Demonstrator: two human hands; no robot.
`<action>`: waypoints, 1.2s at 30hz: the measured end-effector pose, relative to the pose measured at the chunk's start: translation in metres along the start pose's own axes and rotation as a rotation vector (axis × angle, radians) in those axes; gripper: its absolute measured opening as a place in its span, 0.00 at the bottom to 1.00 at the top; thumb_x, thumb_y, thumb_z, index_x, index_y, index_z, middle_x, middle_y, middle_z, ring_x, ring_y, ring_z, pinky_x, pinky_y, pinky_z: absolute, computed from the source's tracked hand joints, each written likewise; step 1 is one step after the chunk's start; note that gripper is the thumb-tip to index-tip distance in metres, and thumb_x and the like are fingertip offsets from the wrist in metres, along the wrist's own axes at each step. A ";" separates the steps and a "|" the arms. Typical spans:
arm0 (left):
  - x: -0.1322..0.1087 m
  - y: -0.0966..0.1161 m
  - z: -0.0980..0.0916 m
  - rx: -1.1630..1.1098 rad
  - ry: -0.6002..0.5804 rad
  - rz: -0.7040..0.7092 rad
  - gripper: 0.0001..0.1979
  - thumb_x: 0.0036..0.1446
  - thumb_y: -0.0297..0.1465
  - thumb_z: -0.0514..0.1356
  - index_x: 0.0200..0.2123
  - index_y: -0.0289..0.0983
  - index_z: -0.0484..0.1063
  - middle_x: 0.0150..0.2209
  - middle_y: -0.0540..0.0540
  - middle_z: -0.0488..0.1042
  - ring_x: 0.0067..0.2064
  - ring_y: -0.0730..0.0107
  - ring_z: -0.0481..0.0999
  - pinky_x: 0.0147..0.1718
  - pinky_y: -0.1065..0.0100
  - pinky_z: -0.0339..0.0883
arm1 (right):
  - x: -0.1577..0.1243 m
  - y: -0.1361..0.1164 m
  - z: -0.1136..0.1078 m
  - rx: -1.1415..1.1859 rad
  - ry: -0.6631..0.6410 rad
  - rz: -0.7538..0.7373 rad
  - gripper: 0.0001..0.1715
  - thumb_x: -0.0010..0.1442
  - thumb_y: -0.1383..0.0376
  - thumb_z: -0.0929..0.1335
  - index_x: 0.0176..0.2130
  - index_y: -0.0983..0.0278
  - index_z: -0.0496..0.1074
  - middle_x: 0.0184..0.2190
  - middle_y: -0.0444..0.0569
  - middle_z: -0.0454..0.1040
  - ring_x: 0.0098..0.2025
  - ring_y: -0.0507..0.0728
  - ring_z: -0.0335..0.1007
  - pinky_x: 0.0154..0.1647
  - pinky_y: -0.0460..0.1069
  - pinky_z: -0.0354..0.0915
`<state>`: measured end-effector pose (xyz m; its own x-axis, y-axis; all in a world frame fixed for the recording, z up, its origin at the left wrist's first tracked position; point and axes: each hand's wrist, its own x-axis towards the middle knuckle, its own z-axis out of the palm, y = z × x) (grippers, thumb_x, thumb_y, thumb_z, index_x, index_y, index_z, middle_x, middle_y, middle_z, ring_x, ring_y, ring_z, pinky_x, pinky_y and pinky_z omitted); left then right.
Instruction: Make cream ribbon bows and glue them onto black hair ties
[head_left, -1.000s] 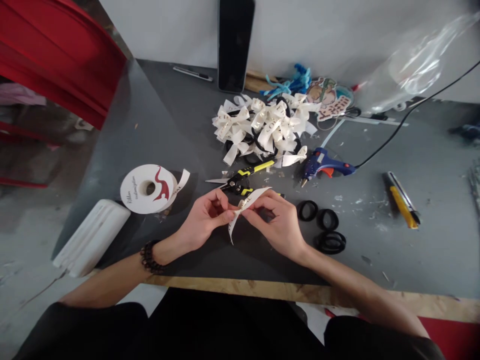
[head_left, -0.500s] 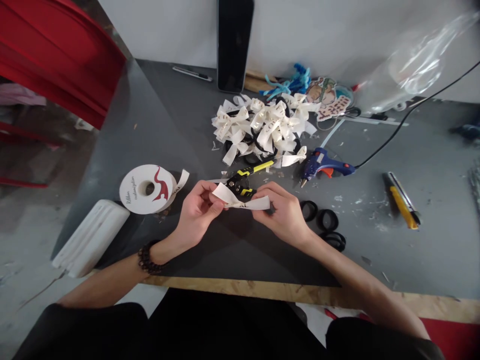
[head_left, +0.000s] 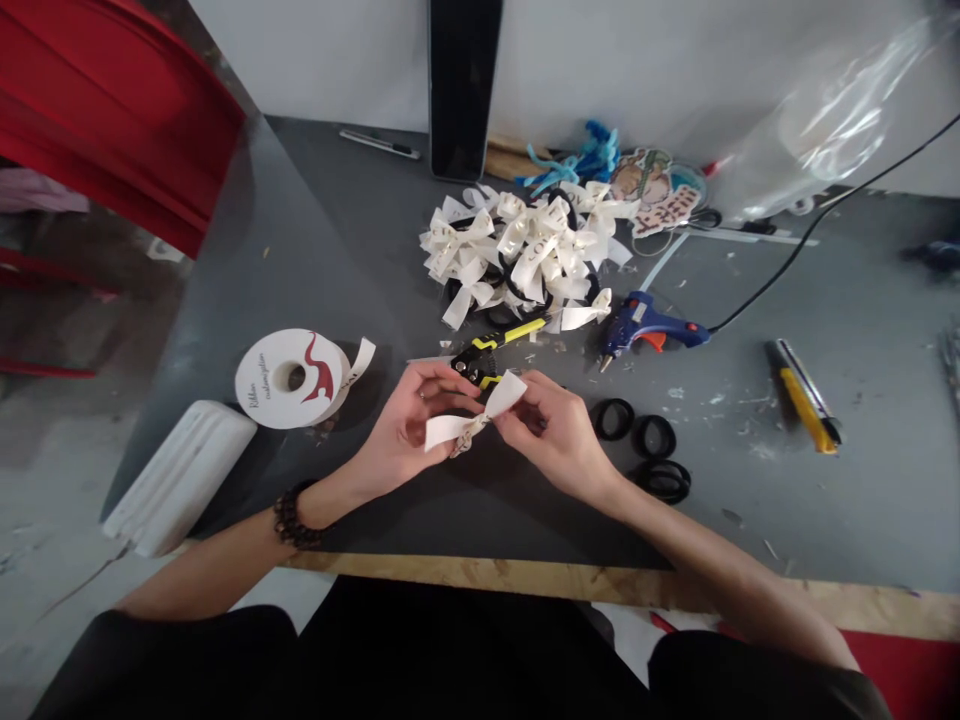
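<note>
A cream ribbon (head_left: 444, 432), twisted into a small knot at its middle with two flat tails, is held between my hands above the table. My left hand (head_left: 401, 420) has its thumb against the left tail and its other fingers curled behind it. Near the knot, my right hand (head_left: 551, 430) pinches the ribbon's other side between thumb and fingers. Just beyond the ribbon lie yellow-and-black pliers (head_left: 514, 335), partly covered by my hands. Several black hair ties (head_left: 654, 437) rest by my right wrist.
A ribbon spool (head_left: 270, 380) and a white box-like device (head_left: 180, 480) sit at left. Farther back are a heap of bow hair ties (head_left: 525, 250) and a phone (head_left: 465, 90). A blue glue gun (head_left: 652, 325) with a cord and a yellow utility knife (head_left: 808, 400) lie at right.
The ribbon has been turned: its right tail now points up and away, its left tail sits lower, and a knot shows. My left fingers have spread somewhat.
</note>
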<state>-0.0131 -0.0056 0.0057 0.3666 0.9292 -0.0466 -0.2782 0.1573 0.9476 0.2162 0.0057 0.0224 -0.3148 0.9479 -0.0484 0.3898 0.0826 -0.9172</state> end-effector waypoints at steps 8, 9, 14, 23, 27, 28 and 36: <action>-0.003 0.003 0.000 0.111 -0.018 -0.274 0.24 0.56 0.32 0.76 0.56 0.39 0.79 0.44 0.43 0.85 0.41 0.64 0.87 0.43 0.66 0.84 | -0.002 0.000 0.000 -0.108 0.012 -0.059 0.03 0.62 0.69 0.72 0.35 0.63 0.78 0.32 0.43 0.71 0.28 0.49 0.65 0.30 0.47 0.61; -0.002 0.002 0.001 0.141 0.017 -0.272 0.18 0.57 0.33 0.75 0.51 0.37 0.82 0.39 0.44 0.86 0.38 0.65 0.87 0.41 0.68 0.84 | -0.002 0.000 0.000 -0.106 0.005 -0.070 0.03 0.60 0.70 0.72 0.34 0.63 0.77 0.33 0.43 0.72 0.29 0.50 0.66 0.30 0.47 0.61; -0.002 0.002 0.003 0.089 0.122 -0.301 0.16 0.55 0.34 0.77 0.46 0.35 0.85 0.33 0.45 0.86 0.29 0.67 0.86 0.34 0.68 0.86 | -0.002 0.005 -0.002 -0.146 0.025 -0.094 0.04 0.59 0.72 0.71 0.35 0.63 0.76 0.37 0.45 0.76 0.31 0.50 0.68 0.31 0.47 0.62; -0.004 0.001 0.005 0.063 0.184 -0.291 0.32 0.55 0.34 0.78 0.61 0.35 0.78 0.33 0.43 0.87 0.32 0.57 0.89 0.34 0.62 0.88 | 0.007 0.013 -0.011 -0.423 0.144 -0.271 0.06 0.61 0.72 0.68 0.34 0.61 0.74 0.40 0.47 0.80 0.29 0.51 0.75 0.30 0.49 0.67; -0.006 0.003 0.009 0.074 0.147 -0.290 0.34 0.56 0.32 0.77 0.65 0.37 0.74 0.32 0.44 0.87 0.32 0.56 0.89 0.33 0.63 0.88 | 0.008 0.016 -0.008 -0.579 0.224 -0.346 0.07 0.63 0.71 0.68 0.37 0.62 0.76 0.40 0.47 0.82 0.27 0.50 0.76 0.26 0.48 0.66; -0.007 0.003 0.010 0.080 0.134 -0.287 0.34 0.56 0.32 0.76 0.65 0.37 0.74 0.32 0.44 0.87 0.32 0.56 0.89 0.33 0.63 0.88 | 0.007 0.015 -0.006 -0.615 0.244 -0.360 0.07 0.63 0.71 0.68 0.37 0.62 0.76 0.40 0.48 0.83 0.27 0.50 0.76 0.25 0.48 0.65; -0.020 0.001 0.010 0.445 0.054 -0.087 0.22 0.64 0.37 0.71 0.60 0.43 0.77 0.35 0.48 0.87 0.36 0.61 0.89 0.40 0.66 0.85 | 0.009 0.009 -0.001 -0.665 0.287 -0.401 0.07 0.64 0.71 0.68 0.38 0.62 0.77 0.41 0.49 0.84 0.27 0.51 0.77 0.24 0.49 0.65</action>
<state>-0.0120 -0.0272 0.0102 0.3219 0.9368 -0.1373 0.1649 0.0873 0.9824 0.2177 0.0158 0.0147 -0.3407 0.8422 0.4179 0.7543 0.5102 -0.4132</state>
